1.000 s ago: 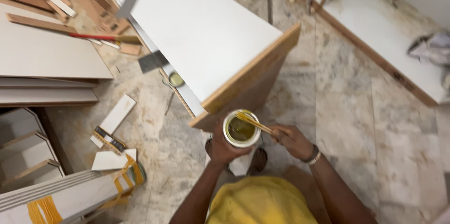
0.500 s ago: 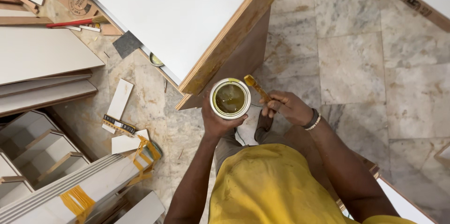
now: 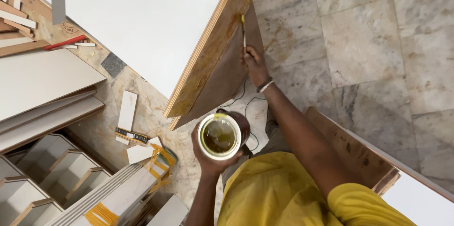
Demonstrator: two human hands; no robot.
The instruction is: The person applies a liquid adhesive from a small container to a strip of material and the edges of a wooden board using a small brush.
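Two hands share the gluing step: the left hand [image 3: 208, 157] cups the open glue tin [image 3: 219, 136] at lower centre, while the right hand [image 3: 254, 63] pinches a brush [image 3: 243, 30] against the board's raw edge [image 3: 215, 48] at upper centre, calling for steady strokes along it.

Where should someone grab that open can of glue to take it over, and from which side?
Grip the can around its round side wall, coming from below or beside it. It stands upright with its top open and liquid inside, so a wrap like the left hand has now probably keeps it level; avoid the sticky rim.
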